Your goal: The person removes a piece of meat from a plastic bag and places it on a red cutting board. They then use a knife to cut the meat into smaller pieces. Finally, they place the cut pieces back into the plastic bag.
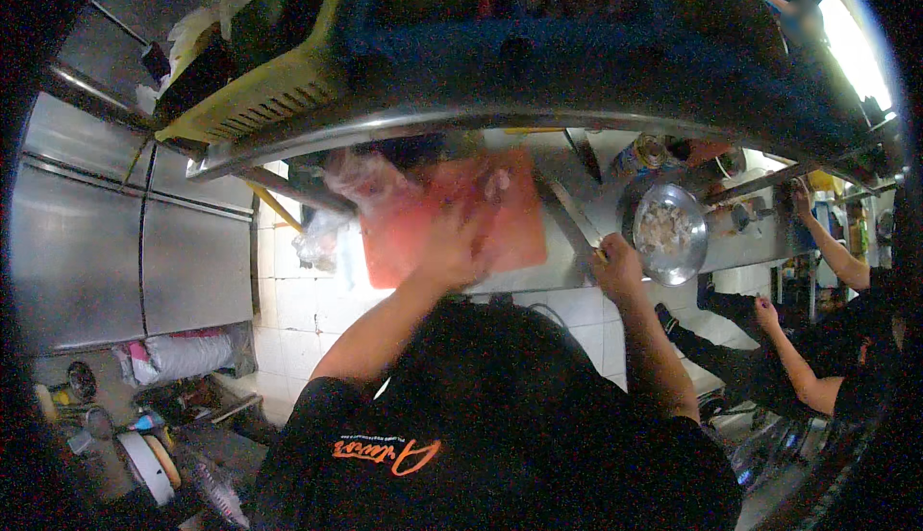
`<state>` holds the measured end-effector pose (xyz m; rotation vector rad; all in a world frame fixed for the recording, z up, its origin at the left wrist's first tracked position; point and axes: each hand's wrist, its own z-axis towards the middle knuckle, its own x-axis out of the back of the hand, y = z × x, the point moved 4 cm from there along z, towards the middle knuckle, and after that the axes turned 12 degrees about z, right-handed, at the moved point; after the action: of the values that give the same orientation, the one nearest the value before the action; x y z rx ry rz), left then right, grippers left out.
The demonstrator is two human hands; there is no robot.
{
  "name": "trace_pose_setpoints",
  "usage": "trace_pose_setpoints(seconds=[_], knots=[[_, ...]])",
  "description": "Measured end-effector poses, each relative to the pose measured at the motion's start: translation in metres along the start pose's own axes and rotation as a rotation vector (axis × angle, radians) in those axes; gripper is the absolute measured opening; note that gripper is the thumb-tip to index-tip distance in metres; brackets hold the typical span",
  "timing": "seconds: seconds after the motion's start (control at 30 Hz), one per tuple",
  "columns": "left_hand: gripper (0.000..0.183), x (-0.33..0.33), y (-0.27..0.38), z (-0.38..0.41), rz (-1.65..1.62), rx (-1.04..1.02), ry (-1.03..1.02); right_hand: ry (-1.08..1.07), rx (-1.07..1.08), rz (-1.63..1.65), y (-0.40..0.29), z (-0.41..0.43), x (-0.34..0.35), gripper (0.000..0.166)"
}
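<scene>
My right hand grips the handle of a kitchen knife, whose blade points away from me beside the board. My left hand is over the red cutting board, blurred by motion; its fingers cannot be made out, nor whether they hold anything. A small pale piece lies on the board beyond that hand, too blurred to name. To the right of the knife stands a round metal bowl with pale chopped pieces inside. A crumpled clear plastic bag overlaps the board's far left corner.
A metal shelf edge runs across above the counter, carrying a yellow slotted crate and a blue crate. A can and a dark blade lie beneath it. At right is another person. Steel doors stand left.
</scene>
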<state>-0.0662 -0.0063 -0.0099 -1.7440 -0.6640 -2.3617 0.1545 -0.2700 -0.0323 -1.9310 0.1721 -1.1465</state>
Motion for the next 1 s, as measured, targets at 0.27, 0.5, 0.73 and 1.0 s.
trace_pose_setpoints(seconds=[0.27, 0.5, 0.73, 1.0], knots=[[0.038, -0.036, -0.025, -0.006, 0.159, 0.009, -0.265, 0.119, 0.163, -0.132, -0.009, 0.01, -0.008, 0.025], [0.03, 0.012, -0.02, -0.042, -0.025, 0.074, 0.106, 0.037, 0.145, 0.226, -0.037, -0.01, -0.007, 0.021], [0.019, 0.06, -0.028, -0.071, -0.202, 0.14, 0.127, -0.294, 0.302, 0.087, -0.076, 0.004, -0.056, 0.023], [0.013, 0.073, -0.069, -0.087, -0.183, 0.232, 0.043, -0.376, 0.38, 0.109, -0.146, -0.002, -0.088, 0.034]])
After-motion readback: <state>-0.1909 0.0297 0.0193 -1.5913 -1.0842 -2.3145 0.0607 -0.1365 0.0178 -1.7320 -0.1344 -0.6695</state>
